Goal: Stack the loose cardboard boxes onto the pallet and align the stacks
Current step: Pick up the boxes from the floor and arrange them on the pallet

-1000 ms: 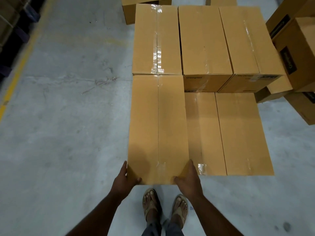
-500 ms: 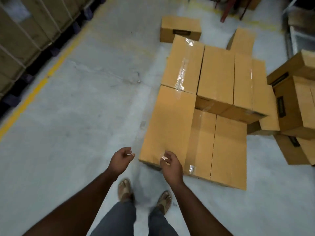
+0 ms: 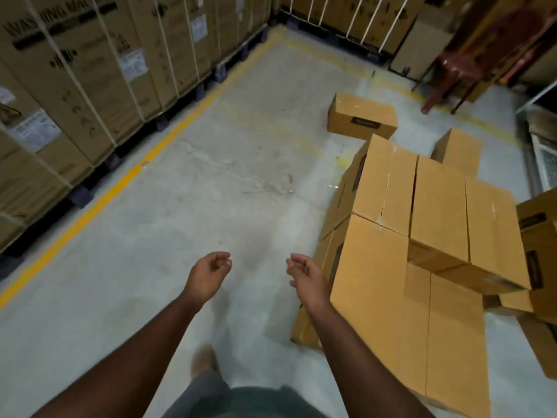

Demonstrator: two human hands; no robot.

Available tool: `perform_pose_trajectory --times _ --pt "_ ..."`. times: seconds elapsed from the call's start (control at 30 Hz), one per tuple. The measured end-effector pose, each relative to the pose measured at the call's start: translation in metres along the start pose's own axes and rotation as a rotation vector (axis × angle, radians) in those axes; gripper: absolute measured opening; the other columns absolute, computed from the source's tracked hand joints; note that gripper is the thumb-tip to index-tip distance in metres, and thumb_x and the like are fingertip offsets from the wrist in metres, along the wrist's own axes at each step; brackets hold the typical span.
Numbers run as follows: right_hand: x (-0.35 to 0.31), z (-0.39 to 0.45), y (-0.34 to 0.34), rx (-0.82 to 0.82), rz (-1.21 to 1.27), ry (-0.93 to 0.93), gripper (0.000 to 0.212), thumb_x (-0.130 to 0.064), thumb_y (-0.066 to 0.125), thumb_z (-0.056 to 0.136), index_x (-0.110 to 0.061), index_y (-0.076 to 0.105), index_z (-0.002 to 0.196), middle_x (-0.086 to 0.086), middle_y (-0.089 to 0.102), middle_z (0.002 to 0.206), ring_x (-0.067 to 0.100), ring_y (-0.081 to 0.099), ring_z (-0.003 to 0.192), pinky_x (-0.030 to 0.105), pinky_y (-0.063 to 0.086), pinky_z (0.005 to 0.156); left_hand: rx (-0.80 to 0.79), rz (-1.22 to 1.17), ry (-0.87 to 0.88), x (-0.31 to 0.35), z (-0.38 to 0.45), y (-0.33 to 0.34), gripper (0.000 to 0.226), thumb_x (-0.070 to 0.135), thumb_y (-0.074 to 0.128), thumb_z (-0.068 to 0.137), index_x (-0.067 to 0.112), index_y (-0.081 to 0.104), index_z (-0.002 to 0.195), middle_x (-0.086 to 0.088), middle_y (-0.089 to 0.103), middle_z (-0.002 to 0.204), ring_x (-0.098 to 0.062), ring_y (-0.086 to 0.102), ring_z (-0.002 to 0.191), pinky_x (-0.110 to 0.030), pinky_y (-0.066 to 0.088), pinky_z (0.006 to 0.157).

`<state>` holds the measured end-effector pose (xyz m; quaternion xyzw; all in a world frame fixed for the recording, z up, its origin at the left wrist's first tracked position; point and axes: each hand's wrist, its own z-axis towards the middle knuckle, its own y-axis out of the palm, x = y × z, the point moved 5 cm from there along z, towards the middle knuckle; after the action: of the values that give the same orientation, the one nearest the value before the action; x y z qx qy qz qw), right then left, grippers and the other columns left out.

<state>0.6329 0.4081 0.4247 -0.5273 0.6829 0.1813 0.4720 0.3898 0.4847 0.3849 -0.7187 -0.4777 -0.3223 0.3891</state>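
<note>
A stack of brown cardboard boxes (image 3: 422, 224) stands at the right, two layers high at the back and lower at the near right. The near-left box (image 3: 370, 276) tops the stack's front corner. My left hand (image 3: 208, 276) and my right hand (image 3: 307, 282) hang over bare floor to the left of the stack, fingers loosely curled, holding nothing. One loose box (image 3: 361, 119) lies on the floor beyond the stack, and another (image 3: 458, 149) stands behind it. No pallet shows under the boxes.
Tall strapped cartons on dark pallets (image 3: 90, 86) line the left wall behind a yellow floor line (image 3: 120, 182). More loose boxes (image 3: 539, 251) crowd the right edge. A red chair (image 3: 470, 55) stands at the back right. Grey concrete floor (image 3: 211, 176) spreads through the middle.
Both hands let go of the near-left box and drew back to the left. My view swung up and left, away from the stack, and I stepped off to its left.
</note>
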Motion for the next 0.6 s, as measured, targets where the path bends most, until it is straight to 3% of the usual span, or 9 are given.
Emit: perform_pose_trajectory --times 0.13,0.27,0.43,0.6 --pt "-0.057 0.029 0.033 -0.006 0.021 -0.016 0.020 -0.020 0.068 0.100 -0.021 0.072 0.119 0.003 0.074 0.116 0.021 0.070 0.109 0.045 0.056 0.097 -0.039 0.008 0.030 0.051 0.050 -0.031 0.023 0.015 0.069 0.099 0.010 0.071 0.121 -0.012 0.073 0.103 -0.020 0.065 0.092 -0.033 0.051 0.089" --pt "-0.107 0.085 0.043 0.000 0.081 -0.031 0.015 -0.020 0.067 0.100 -0.032 0.070 0.109 -0.001 0.075 0.114 0.018 0.072 0.104 0.041 0.059 0.090 -0.091 -0.073 0.055 0.110 0.110 -0.033 0.017 0.013 0.067 0.100 0.015 0.070 0.116 -0.011 0.075 0.107 -0.019 0.068 0.093 -0.037 0.054 0.087" --pt "-0.144 0.187 0.053 -0.037 0.212 0.089 0.020 -0.022 0.065 0.101 -0.023 0.069 0.120 -0.001 0.076 0.114 0.020 0.073 0.102 0.037 0.058 0.089 -0.154 -0.038 0.059 0.163 0.210 -0.030 0.015 0.012 0.066 0.100 0.018 0.071 0.113 -0.006 0.077 0.106 -0.021 0.071 0.095 -0.036 0.055 0.083" --pt "-0.203 0.326 0.043 0.008 0.334 0.135 0.022 -0.016 0.068 0.099 -0.014 0.068 0.121 0.009 0.075 0.114 0.020 0.071 0.091 0.033 0.054 0.078 -0.137 0.015 0.082 0.248 0.346 -0.016 0.015 0.012 0.066 0.100 0.018 0.071 0.113 -0.009 0.078 0.107 -0.022 0.070 0.096 -0.037 0.054 0.085"
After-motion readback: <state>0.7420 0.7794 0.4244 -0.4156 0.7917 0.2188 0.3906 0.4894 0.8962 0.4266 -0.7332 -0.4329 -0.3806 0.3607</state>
